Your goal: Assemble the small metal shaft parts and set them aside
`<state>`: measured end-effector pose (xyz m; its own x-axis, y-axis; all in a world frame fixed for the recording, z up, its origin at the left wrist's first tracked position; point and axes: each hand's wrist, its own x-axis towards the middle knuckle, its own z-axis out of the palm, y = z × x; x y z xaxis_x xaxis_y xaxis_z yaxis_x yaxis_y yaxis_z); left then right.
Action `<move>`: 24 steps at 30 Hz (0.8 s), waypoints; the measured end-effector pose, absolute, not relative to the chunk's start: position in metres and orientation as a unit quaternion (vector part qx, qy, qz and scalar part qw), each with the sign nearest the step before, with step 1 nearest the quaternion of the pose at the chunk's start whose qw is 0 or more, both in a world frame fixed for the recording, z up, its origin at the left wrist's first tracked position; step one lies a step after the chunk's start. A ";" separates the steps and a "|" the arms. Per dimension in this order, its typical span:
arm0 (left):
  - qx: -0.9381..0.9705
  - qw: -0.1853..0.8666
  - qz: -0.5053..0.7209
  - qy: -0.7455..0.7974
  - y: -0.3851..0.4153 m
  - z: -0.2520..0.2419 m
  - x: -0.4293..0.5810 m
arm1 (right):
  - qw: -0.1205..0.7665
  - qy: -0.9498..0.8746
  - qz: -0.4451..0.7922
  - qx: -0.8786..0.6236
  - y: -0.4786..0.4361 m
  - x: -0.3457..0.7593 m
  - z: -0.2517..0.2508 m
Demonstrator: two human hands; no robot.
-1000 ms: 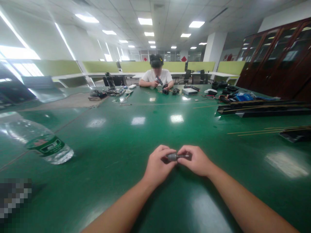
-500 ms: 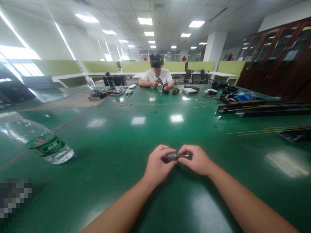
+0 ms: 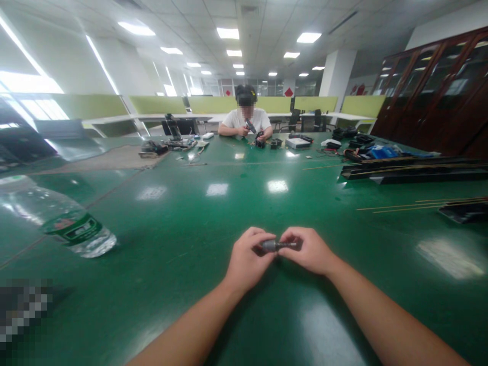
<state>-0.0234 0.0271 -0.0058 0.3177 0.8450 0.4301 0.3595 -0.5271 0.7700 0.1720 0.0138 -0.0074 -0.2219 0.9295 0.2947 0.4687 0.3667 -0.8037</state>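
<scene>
Between my two hands, low in the middle of the head view, is a small grey cylinder (image 3: 269,246) with a thin dark shaft (image 3: 287,245) pointing right. My left hand (image 3: 246,262) has its thumb and fingers closed round the cylinder. The fingertips of my right hand (image 3: 310,251) pinch the shaft, whose far end is partly hidden by them. Both hands are just over the green table (image 3: 183,223), with their fingertips nearly meeting.
A clear bottle with a green label (image 3: 80,229) stands at the left. Black trays (image 3: 427,173) with thin rods lie at the right. Across the table a person (image 3: 246,119) handles a dark tool, among electronic parts. A blurred object (image 3: 21,310) is at the lower left.
</scene>
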 end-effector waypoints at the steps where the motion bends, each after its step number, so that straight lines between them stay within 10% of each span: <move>1: 0.760 0.283 0.430 0.396 0.027 -0.006 -0.024 | 0.396 -0.727 0.287 -0.482 0.014 0.172 -0.007; 24: 0.756 0.262 0.460 0.385 0.028 -0.007 -0.024 | 0.404 -0.726 0.262 -0.491 0.014 0.175 -0.005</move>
